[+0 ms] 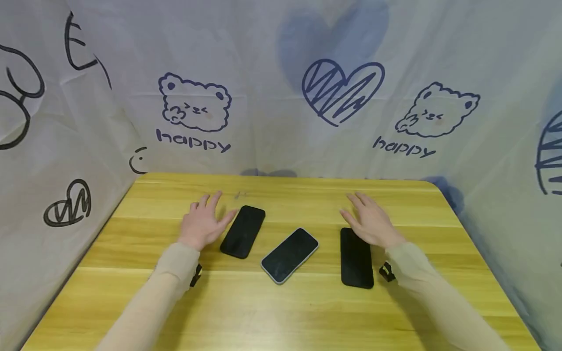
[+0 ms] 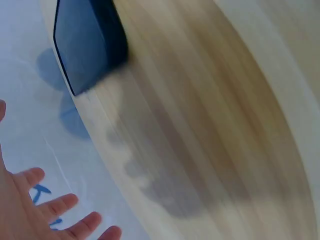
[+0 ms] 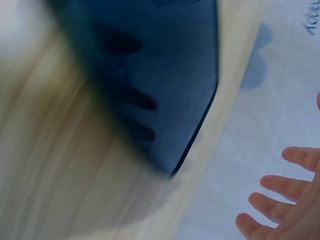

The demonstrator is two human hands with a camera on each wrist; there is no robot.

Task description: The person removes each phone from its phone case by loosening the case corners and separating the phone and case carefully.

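Three smartphones lie screen up on the wooden table (image 1: 307,312). My left hand (image 1: 203,224) is spread beside the left black smartphone (image 1: 243,232), its thumb near the phone's top left corner. In the left wrist view, that left hand (image 2: 45,210) has its fingers apart and holds nothing. Over the far end of the right black smartphone (image 1: 356,261) hovers my right hand (image 1: 371,222), overlapping it in the head view. The right wrist view shows the fingers of the right hand (image 3: 290,195) extended, with dark finger reflections on the phone screen (image 3: 165,65). Between them sits a silver-edged smartphone (image 1: 290,256), turned diagonally.
White cloth (image 1: 263,107) with drawn bears, hearts and lettering hangs behind the table and along both sides. A faint small mark (image 1: 240,195) shows on the tabletop beyond the left phone. Dark bands (image 1: 196,275) sit at both wrists.
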